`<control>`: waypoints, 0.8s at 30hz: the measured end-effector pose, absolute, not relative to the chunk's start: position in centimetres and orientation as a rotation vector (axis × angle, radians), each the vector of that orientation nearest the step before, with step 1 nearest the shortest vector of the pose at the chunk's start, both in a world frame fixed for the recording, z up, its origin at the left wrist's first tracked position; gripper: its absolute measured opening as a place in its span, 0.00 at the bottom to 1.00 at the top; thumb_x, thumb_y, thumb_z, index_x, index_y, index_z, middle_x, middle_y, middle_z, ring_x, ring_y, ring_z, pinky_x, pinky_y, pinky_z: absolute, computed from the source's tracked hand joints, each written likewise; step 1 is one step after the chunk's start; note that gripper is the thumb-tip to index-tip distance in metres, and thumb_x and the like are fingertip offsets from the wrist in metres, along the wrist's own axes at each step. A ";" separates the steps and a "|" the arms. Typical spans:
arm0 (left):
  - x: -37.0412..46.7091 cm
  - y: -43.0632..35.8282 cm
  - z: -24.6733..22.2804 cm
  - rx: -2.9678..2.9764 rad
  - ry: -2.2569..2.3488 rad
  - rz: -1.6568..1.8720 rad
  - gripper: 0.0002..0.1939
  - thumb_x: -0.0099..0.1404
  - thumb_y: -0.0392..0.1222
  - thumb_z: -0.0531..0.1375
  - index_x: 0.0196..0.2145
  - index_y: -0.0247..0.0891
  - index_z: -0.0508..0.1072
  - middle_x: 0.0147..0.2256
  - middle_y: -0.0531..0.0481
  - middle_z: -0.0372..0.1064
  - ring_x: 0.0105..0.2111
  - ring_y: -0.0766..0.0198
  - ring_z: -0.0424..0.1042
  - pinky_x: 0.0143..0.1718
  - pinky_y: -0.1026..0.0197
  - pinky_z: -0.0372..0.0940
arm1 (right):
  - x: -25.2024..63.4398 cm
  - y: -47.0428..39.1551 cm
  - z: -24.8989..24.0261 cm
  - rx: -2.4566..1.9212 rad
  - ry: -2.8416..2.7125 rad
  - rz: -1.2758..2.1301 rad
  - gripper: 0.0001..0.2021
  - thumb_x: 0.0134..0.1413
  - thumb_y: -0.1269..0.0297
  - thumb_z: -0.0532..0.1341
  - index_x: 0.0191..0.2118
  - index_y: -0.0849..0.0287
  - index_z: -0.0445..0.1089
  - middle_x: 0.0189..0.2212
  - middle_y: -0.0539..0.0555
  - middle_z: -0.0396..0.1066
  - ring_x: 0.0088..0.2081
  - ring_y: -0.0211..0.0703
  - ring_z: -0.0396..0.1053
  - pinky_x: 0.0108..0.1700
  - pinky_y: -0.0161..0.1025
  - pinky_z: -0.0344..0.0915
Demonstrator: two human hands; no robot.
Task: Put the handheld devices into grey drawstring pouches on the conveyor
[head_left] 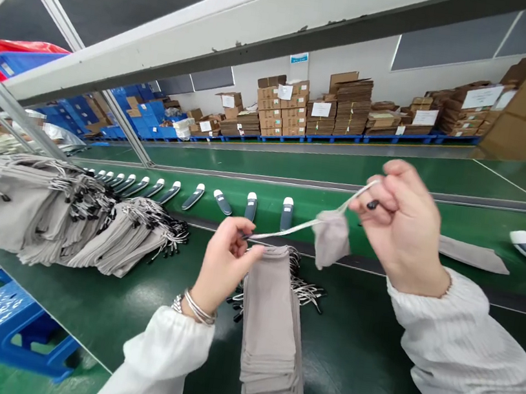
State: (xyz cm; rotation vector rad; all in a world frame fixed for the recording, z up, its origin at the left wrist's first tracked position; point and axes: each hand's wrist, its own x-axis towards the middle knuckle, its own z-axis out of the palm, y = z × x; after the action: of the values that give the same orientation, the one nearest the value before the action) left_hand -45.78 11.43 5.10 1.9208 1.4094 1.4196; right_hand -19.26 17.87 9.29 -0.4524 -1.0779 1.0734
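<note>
A small grey drawstring pouch (pixel 332 238) hangs in the air between my hands, its cord stretched out to both sides. My left hand (pixel 227 260) pinches the left end of the cord. The right end is gripped by my right hand (pixel 403 223), where a black cord tip shows between the fingers. Just below, a stack of flat grey drawstring bags (pixel 270 335) lies on the green table, with white cords and black tips sticking out at its far end.
Large piles of grey bags (pixel 45 212) lie on the left of the table (pixel 149 311). Several dark shoe-shaped items with white ends (pixel 286 215) line the green belt behind. One grey bag (pixel 475 255) rests at right. A blue stool (pixel 14 325) stands lower left; a metal beam (pixel 217 34) crosses above.
</note>
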 end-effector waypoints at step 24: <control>-46.5 10.4 2.2 2.274 1.405 1.240 0.05 0.65 0.40 0.59 0.33 0.41 0.64 0.31 0.50 0.72 0.31 0.64 0.69 0.35 0.59 0.64 | -35.8 37.0 -6.5 -1.571 -2.314 0.814 0.11 0.44 0.57 0.68 0.29 0.57 0.68 0.33 0.68 0.74 0.40 0.68 0.76 0.39 0.52 0.66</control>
State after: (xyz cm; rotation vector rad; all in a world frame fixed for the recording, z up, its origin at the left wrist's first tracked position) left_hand -46.50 10.39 2.15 2.2744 1.4054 1.2399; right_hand -35.79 36.95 -6.49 -1.5715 -2.3137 0.8143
